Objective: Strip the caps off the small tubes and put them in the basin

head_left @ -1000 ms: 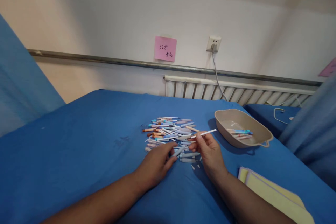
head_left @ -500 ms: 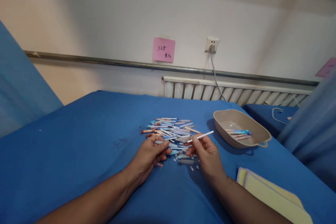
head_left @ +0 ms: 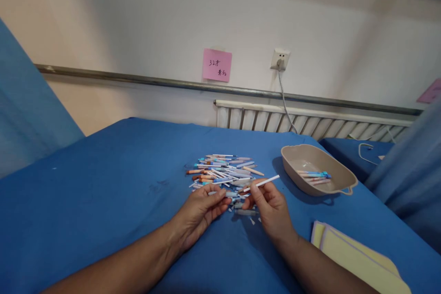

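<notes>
In the head view my left hand [head_left: 203,207] is closed on a light blue pen barrel [head_left: 232,194], which points to the right. My right hand [head_left: 272,206] pinches a white pen refill [head_left: 268,181] between thumb and fingers. Its dark tip points left, close to the barrel's end; whether they touch I cannot tell. Behind and beneath both hands lies a pile of pen parts [head_left: 225,170], with barrels and white refills in blue, orange, white and pale purple. My fingers hide part of the pile. A few small pale pieces [head_left: 252,221] lie in front of it.
A beige basin [head_left: 291,165] holding several pens [head_left: 315,175] stands to the right of the pile. Folded yellow cloths [head_left: 358,257] lie near my right forearm. All rest on a blue-covered surface [head_left: 103,193], with a radiator [head_left: 262,119] and wall behind.
My left hand has shifted slightly right, and a light blue barrel now shows at its fingertips. The right hand's refill has dipped a little, its tip now nearer the barrel.
</notes>
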A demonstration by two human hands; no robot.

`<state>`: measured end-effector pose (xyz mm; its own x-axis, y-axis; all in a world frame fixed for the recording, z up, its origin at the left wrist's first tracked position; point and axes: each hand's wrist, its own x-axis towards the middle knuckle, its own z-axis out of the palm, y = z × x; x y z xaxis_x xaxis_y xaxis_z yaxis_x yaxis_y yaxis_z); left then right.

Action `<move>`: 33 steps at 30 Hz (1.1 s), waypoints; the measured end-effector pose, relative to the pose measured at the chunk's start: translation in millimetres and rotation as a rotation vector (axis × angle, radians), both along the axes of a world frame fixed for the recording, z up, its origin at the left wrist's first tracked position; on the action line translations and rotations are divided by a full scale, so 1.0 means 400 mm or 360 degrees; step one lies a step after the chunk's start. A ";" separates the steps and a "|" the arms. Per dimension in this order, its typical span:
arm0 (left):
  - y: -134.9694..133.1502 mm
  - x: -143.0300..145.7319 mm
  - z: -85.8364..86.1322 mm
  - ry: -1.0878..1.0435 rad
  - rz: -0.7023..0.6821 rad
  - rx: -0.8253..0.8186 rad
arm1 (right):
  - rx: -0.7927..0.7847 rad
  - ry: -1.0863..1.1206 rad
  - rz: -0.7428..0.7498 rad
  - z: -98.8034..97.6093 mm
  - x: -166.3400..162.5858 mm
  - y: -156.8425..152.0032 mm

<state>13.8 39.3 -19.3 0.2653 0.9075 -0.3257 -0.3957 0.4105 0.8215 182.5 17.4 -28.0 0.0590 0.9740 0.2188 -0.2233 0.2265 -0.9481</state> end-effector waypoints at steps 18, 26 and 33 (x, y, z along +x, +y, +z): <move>-0.022 -0.013 -0.012 0.0195 -0.0811 -0.0013 | -0.0012 -0.0270 0.0225 0.012 0.024 0.008; -0.023 -0.013 -0.011 0.0139 -0.0828 0.0034 | 0.0015 -0.0338 0.0308 -0.003 0.027 0.011; -0.025 -0.010 -0.009 0.0101 -0.0814 0.0038 | 0.0029 -0.0196 0.0304 0.005 0.023 0.002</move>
